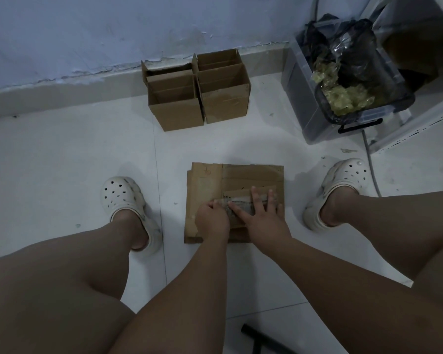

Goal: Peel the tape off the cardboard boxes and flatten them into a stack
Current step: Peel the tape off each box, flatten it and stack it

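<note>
The left hand (211, 218) pinches the tape (238, 200) on the flattened box (205, 182); the right hand (265, 217) presses beside it, fingers (253, 194) spread.

We are viewing matt brown cardboard in the flattened stack (253, 175), bearing a dull greyish tape strip (238, 199), and in the open square boxes (179, 111); smooth, faintly glossy white floor tiles (74, 162); a glossy black plastic bag (356, 47); rough, flaking pale blue wall paint (87, 34).

A room in a home: white tiled floor (62, 159), peeling blue wall (87, 29), plastic bin (299, 98), white foam clogs (120, 195).
</note>
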### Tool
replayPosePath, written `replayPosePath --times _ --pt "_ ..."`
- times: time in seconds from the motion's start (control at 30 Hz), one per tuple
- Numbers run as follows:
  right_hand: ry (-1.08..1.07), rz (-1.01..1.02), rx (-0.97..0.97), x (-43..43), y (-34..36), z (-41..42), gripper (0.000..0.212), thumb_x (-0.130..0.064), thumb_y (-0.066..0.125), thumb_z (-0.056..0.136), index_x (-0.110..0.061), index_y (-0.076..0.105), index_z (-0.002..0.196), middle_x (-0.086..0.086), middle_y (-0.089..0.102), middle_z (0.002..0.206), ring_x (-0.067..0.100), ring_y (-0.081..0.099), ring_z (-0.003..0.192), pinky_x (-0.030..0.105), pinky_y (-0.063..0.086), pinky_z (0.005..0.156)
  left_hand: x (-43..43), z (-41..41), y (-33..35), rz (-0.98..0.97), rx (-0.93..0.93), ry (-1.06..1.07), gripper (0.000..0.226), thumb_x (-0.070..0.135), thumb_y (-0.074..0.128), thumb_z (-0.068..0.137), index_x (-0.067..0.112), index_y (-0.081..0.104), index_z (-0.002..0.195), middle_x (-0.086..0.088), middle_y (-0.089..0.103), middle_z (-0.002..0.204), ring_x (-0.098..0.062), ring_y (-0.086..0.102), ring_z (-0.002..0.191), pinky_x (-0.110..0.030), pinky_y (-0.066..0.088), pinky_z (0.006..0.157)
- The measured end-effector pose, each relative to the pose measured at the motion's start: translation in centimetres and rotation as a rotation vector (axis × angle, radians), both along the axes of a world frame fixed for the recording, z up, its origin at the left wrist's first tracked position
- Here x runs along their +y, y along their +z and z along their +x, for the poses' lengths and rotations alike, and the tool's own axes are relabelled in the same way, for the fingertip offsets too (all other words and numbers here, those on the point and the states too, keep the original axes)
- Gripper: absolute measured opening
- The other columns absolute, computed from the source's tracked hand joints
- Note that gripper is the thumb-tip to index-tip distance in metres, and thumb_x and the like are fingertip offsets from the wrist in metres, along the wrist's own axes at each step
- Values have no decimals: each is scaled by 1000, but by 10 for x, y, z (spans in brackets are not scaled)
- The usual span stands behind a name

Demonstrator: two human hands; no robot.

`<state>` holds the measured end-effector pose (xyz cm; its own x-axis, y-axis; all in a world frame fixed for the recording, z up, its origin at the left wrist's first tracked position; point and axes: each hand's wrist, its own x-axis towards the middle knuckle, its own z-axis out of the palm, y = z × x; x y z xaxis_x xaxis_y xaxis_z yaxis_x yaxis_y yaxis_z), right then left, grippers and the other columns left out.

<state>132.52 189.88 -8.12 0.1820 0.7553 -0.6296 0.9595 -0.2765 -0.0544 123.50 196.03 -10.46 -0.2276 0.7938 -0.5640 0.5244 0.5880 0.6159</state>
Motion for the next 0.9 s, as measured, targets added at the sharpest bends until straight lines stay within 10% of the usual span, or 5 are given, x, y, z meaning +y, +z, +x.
replayPosePath --times 0.37,0.8,0.9 --pt "272 186 0 -19 -5 9 61 -22 27 102 -16 -6 153 5 -4 162 27 2 148 42 13 117 -10 -1 11 158 5 -87 12 17 62 90 8 66 98 -3 65 91 -15 59 81 -13 37 58" --pt "59 212 148 -12 2 0 66 -18 39 99 -18 0 153 -3 1 160 19 2 148 34 38 105 -18 13 29 270 -31 -170 16 18 56 92 10 69 86 -2 65 83 -16 57 78 -23 45 68" --pt "-91 251 231 -8 -2 -1 64 -23 49 96 -17 16 151 4 22 155 22 28 140 29 43 93 -18 15 33 303 -78 -190 14 16 57 91 12 67 82 3 61 76 -15 57 76 -23 43 67"
